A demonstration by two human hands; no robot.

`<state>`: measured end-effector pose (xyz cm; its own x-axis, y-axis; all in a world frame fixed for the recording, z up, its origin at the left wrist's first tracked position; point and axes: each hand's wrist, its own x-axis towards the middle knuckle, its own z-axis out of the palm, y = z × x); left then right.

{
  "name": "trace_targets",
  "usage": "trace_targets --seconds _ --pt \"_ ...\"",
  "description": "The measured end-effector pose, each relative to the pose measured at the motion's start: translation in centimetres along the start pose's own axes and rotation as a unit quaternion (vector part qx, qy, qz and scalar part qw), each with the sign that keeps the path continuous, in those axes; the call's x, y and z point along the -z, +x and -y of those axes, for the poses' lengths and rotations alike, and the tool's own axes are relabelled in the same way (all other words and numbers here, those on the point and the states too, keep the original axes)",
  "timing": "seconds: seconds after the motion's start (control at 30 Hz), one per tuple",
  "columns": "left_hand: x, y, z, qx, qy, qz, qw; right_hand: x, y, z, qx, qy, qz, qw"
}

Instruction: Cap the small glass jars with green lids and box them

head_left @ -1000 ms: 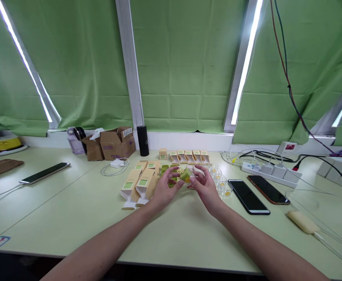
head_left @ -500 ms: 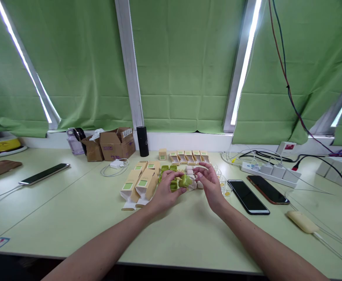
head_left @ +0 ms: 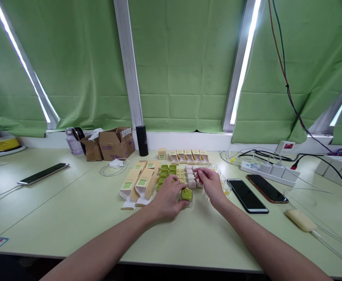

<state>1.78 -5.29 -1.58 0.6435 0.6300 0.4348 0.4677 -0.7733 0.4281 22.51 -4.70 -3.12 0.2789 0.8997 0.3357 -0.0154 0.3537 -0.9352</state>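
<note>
My left hand [head_left: 169, 198] grips a small clear container with a green lid [head_left: 186, 194], which rests upright on the table. Its thumb and fingers are around the container's left side. Just right of it, my right hand [head_left: 211, 183] is closed in a pinch over the rows of pale pink rounded pieces [head_left: 192, 183]; what its fingertips hold, if anything, is too small to make out. Several green square cups [head_left: 164, 172] and small yellowish pieces [head_left: 181, 172] stand in rows behind my left hand. Clear cups with yellow spots [head_left: 226, 189] are partly hidden behind my right hand.
Open tan cartons [head_left: 145, 183] lie left of the green cups, with a row of smaller cartons [head_left: 188, 157] at the back. Two phones [head_left: 247, 196] and a power strip [head_left: 268, 173] with cables are on the right. Cardboard boxes [head_left: 116, 146] and a black cylinder [head_left: 142, 141] stand behind.
The green-lidded container has come down onto the table in my left hand and now stands upright. My right hand's fingers have closed together. A person's arm at the far left has gone from view.
</note>
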Motion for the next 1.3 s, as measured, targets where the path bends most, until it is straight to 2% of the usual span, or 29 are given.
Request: trace_targets --seconds 0.17,0.3,0.43,0.57,0.63,0.73,0.8,0.93,1.17,1.3 --pt "-0.1 -0.1 -0.2 0.000 0.012 -0.005 1.000 0.0 -0.1 0.0 -0.006 -0.003 -0.004 1.000" --pt "0.1 0.0 0.0 0.004 0.006 -0.031 0.999 0.1 -0.2 0.1 -0.004 -0.004 0.004 1.000" --pt "1.4 1.0 1.0 0.014 0.001 -0.088 0.996 0.1 -0.3 0.3 -0.006 0.006 0.009 1.000" --pt "3.5 3.4 2.7 0.018 0.046 -0.128 0.991 -0.1 -0.4 0.4 -0.007 0.004 0.012 1.000" --pt "4.4 5.2 3.8 0.020 0.088 -0.109 0.990 -0.2 -0.4 0.5 0.000 0.004 0.016 1.000" --pt "5.0 8.2 5.8 0.046 0.144 -0.019 0.988 -0.4 -0.4 0.4 0.005 0.004 0.023 1.000" --pt "4.7 10.1 7.2 0.075 0.156 0.031 0.984 -0.5 -0.4 0.4 0.003 0.000 0.028 1.000" --pt "3.0 12.8 9.8 0.100 0.164 0.074 0.979 -0.5 -0.4 0.2 0.004 -0.009 0.031 0.999" --pt "0.8 15.5 12.6 0.177 0.197 0.155 0.952 -0.5 -0.5 0.6 0.003 -0.023 0.050 0.998" --pt "0.3 16.0 13.4 0.190 0.191 0.179 0.946 -0.6 -0.6 1.0 0.001 -0.028 0.054 0.998"
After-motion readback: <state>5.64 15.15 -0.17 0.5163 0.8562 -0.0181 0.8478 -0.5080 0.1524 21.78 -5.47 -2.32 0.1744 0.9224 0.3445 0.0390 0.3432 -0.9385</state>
